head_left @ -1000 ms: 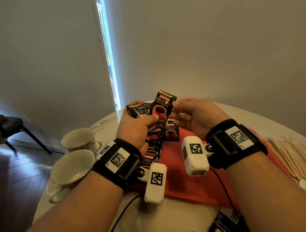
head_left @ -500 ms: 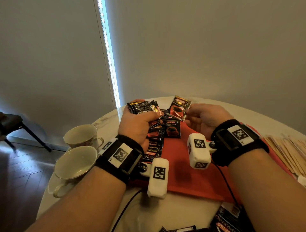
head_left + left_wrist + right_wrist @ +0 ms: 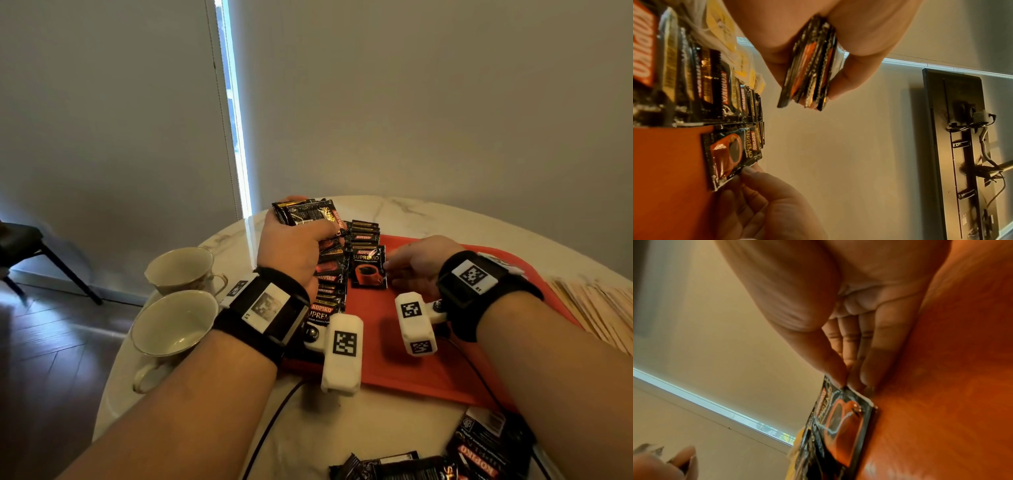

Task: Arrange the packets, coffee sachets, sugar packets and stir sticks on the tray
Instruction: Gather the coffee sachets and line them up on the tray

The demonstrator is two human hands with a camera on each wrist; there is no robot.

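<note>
Gripping a stack of coffee sachets (image 3: 305, 214) edge-on between thumb and curled fingers, the left hand (image 3: 291, 250) hovers above the red tray (image 3: 411, 370). Beneath it, a row of overlapping sachets (image 3: 329, 287) lies along the tray. Just right of that row, the right hand (image 3: 416, 265) pinches the edge of one Kopiko Supremo sachet (image 3: 368, 272) lying flat on the tray. Two empty teacups (image 3: 174, 322) sit on the bench left of the left hand; wooden stir sticks (image 3: 596, 308) lie right of the right hand.
</note>
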